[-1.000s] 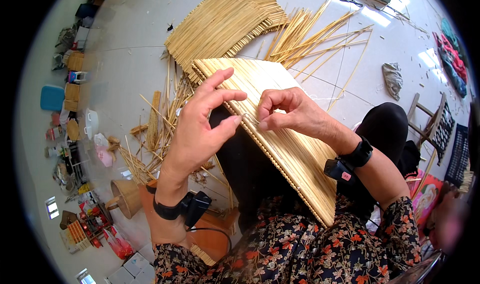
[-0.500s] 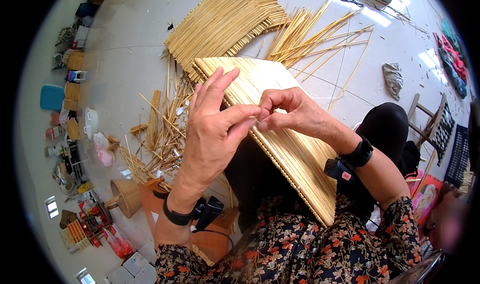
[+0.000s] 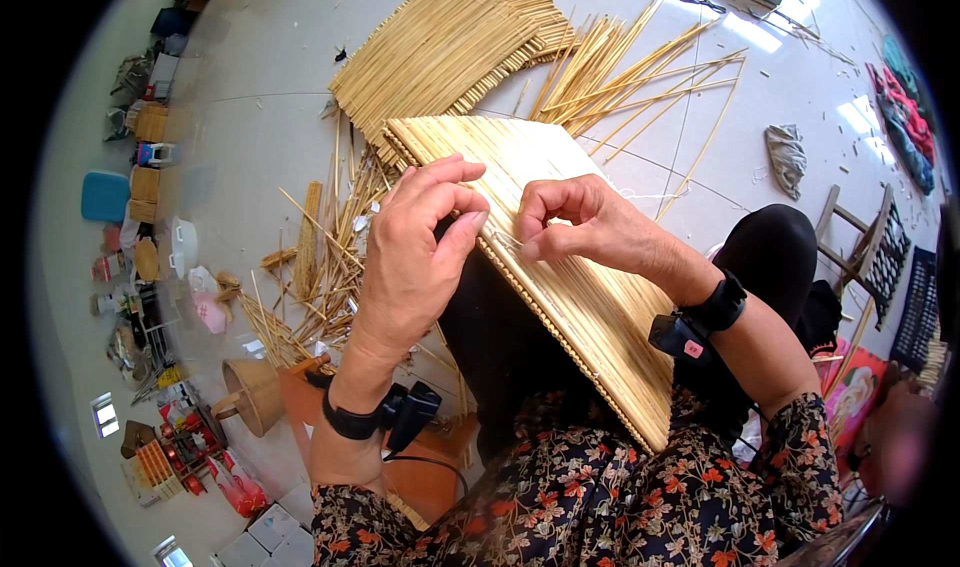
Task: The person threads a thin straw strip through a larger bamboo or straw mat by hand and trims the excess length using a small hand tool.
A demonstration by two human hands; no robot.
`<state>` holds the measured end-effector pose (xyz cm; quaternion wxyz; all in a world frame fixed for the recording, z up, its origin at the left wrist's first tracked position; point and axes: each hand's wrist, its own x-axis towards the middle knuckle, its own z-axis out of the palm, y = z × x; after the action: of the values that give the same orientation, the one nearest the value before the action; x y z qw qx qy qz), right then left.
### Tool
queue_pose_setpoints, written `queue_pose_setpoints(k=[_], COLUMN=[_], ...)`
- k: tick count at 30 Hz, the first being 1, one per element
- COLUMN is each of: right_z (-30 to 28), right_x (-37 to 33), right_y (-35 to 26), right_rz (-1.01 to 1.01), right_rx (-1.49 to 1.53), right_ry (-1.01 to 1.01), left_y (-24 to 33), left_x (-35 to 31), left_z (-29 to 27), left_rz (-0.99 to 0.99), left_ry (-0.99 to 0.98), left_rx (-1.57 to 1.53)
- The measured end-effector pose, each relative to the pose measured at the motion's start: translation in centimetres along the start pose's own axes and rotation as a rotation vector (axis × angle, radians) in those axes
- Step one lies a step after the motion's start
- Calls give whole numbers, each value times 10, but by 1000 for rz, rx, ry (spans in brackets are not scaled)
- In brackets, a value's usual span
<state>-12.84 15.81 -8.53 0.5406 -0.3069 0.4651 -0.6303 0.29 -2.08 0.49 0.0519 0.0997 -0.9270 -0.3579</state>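
Observation:
A stiff panel of straw-coloured stalks laid side by side [image 3: 600, 312] rests slantwise across my lap, its long edge lined with cut stalk ends. At that edge my left hand [image 3: 418, 242] has its thumb and index finger closed together; what is between them, if anything, is too small to make out. Over the panel's face, my right hand [image 3: 590, 229] pinches with thumb and index finger, where a thin pale strand shows at the fingertips. White thread [image 3: 665, 197] trails off beyond the right hand's knuckles.
Finished-looking stalk panels [image 3: 435, 47] lie stacked on the tiled floor ahead. Loose stalks [image 3: 625, 72] are fanned out beside them, and more stalks and scraps [image 3: 330, 277] are strewn at the left. A wooden bucket [image 3: 252, 395] stands lower left; a small chair [image 3: 860, 242] is at the right.
My left hand has drawn back leftward from my right fingertips, and its fingers have curled in. The right hand and the panel have barely moved.

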Motion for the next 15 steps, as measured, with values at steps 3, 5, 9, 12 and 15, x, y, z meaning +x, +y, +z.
queue_pose_setpoints(k=[3, 5, 9, 12, 15], right_z=[1, 0, 0, -1, -1], right_x=[1, 2, 1, 1, 2], right_y=[0, 3, 1, -1, 2], right_rz=[17, 8, 16, 18, 11], right_rx=[77, 73, 70, 94, 100], right_ry=[5, 6, 10, 11, 12], left_y=[7, 13, 21, 17, 9], left_x=[0, 1, -1, -2, 0], left_z=[-3, -10, -14, -10, -10], left_rz=[-64, -52, 27, 54, 28], left_ry=[4, -50, -102, -57, -39], left_rx=[-124, -92, 47, 78, 6])
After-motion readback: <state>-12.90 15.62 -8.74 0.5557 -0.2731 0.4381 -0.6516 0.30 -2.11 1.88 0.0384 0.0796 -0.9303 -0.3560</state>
